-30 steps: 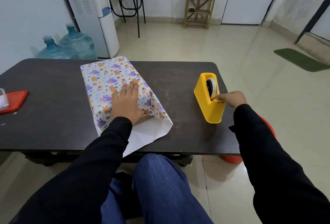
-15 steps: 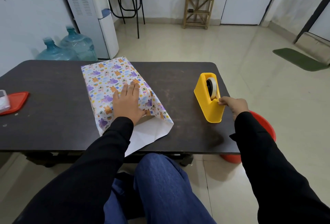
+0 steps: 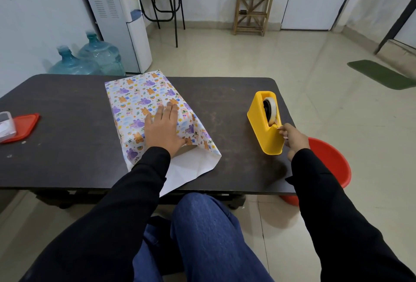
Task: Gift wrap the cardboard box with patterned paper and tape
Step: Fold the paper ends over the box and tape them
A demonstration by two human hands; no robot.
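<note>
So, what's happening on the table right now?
A person is midway through gift wrapping. The left hand presses flat on the patterned paper folded over the cardboard box on the dark table. The paper's near end is open, with its white side showing. The right hand pinches the end of the tape at the cutter of the yellow tape dispenser.

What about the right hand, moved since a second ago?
Yes. The right hand, pinching tape, drew slightly back toward the person, away from the yellow dispenser, which stayed put.
</note>
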